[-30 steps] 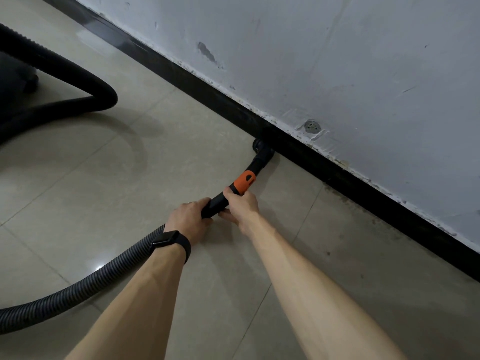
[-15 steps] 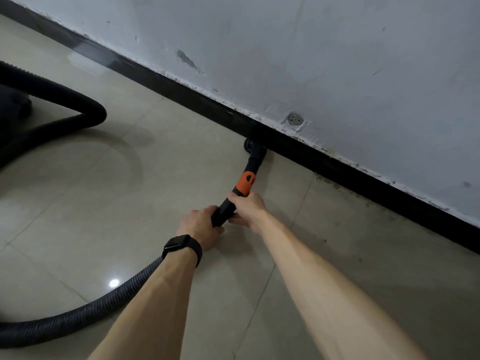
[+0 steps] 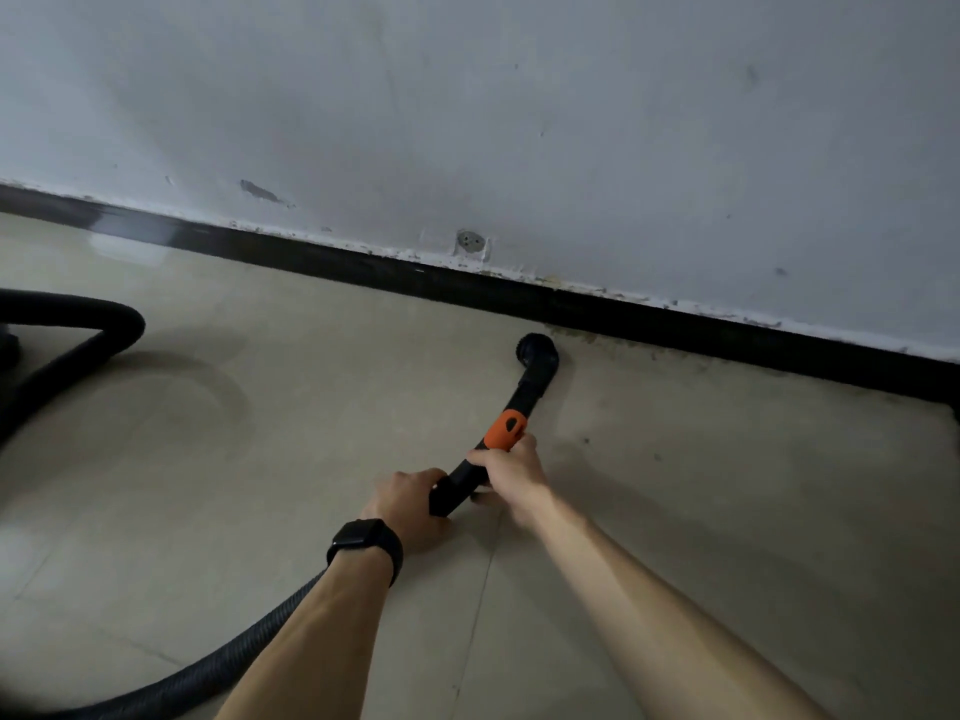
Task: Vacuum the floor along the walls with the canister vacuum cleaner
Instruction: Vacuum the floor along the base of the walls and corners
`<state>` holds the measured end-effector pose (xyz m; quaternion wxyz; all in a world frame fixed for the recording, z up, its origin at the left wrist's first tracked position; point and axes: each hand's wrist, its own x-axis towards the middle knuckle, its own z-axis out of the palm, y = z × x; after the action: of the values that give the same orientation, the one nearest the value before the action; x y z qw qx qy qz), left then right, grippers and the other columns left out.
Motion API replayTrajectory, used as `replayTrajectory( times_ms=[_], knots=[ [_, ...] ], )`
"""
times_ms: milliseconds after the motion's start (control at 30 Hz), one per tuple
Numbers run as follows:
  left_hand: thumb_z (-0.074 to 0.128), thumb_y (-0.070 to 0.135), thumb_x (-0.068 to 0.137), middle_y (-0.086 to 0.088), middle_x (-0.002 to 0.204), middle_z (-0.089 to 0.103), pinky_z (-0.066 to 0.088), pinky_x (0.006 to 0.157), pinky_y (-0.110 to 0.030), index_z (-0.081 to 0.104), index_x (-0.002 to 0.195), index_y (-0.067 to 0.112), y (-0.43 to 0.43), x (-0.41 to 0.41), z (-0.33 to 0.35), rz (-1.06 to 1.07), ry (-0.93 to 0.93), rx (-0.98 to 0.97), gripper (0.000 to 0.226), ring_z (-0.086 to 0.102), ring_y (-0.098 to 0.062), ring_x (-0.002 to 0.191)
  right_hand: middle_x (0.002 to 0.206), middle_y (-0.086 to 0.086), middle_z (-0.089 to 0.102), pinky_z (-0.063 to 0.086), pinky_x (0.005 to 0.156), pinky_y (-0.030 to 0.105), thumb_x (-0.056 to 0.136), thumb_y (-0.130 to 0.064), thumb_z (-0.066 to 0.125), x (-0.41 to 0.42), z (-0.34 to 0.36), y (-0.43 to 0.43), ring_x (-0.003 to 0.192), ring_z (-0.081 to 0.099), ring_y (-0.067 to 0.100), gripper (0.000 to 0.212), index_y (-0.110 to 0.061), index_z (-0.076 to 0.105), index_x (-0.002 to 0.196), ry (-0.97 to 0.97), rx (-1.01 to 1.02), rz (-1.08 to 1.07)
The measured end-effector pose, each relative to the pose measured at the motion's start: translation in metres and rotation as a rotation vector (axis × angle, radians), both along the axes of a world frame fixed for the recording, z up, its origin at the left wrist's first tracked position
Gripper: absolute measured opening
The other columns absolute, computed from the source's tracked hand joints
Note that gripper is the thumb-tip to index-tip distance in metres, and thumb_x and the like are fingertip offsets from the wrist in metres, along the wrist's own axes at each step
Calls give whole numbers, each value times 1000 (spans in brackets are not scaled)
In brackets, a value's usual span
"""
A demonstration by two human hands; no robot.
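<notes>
At far left the black hose (image 3: 117, 324) of the canister vacuum lies looped on the tiled floor (image 3: 260, 459), and its ribbed run passes under the left forearm up to the left hand (image 3: 410, 504), which wears a black wristwatch (image 3: 363, 543) and is curled round the rear end of the black wand (image 3: 462, 485). The right hand (image 3: 511, 472) grips the same wand further forward, its fingers closed just behind the orange collar (image 3: 505, 431). The round nozzle (image 3: 537, 356) sits low at the floor just beside the black skirting board (image 3: 675, 317) under the marked white wall (image 3: 571, 122), with dirty patches (image 3: 649, 350) to its right.
</notes>
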<state>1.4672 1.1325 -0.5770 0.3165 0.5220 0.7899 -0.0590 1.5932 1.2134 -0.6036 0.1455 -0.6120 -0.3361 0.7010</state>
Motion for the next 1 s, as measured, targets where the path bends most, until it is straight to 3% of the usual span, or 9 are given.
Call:
replayTrajectory(
  times_ms=[200, 333, 500, 767, 867, 1000],
  knots=[
    [69, 26, 86, 2, 102, 68, 55, 80, -31, 58, 123, 31, -13, 31, 10, 90, -20, -36, 39, 64, -18, 89, 116, 10, 60, 64, 78, 50, 94, -12, 65, 8, 2, -15, 99, 68, 31, 55, -15, 32, 138, -98, -18, -49],
    [59, 21, 92, -2, 104, 67, 50, 72, -30, 56, 125, 29, -15, 48, 9, 181, -24, 11, 33, 60, -19, 84, 118, 13, 59, 62, 86, 49, 97, -12, 59, 11, 8, -10, 100, 67, 33, 51, -12, 32, 140, -180, 2, -22],
    [53, 22, 95, -8, 109, 67, 53, 80, -34, 57, 126, 24, 10, 58, 12, 173, -26, -1, 31, 65, -28, 97, 115, 12, 58, 61, 88, 51, 96, -15, 60, 21, 8, 6, 104, 67, 36, 56, -12, 32, 144, -174, 17, -74],
    [54, 22, 92, -9, 112, 68, 54, 86, -38, 55, 129, 26, 31, 57, 6, 66, -38, -25, 38, 64, -31, 102, 110, 4, 62, 65, 78, 47, 98, -23, 66, 38, -5, 24, 94, 66, 24, 44, -20, 44, 136, -69, 70, -87],
    [54, 20, 93, -8, 110, 68, 54, 82, -36, 54, 130, 25, 33, 57, 0, 67, -30, 16, 37, 64, -29, 99, 112, 5, 63, 60, 60, 32, 98, -24, 65, 36, -9, 30, 88, 65, 19, 39, -20, 46, 132, -88, 104, -70],
    [57, 22, 92, -5, 107, 67, 55, 81, -38, 54, 127, 25, 33, 52, -4, 79, -26, 23, 35, 64, -26, 95, 103, -1, 62, 59, 68, 35, 98, -28, 65, 26, -17, 31, 79, 60, 12, 40, -20, 45, 132, -158, 145, -51]
  ],
)
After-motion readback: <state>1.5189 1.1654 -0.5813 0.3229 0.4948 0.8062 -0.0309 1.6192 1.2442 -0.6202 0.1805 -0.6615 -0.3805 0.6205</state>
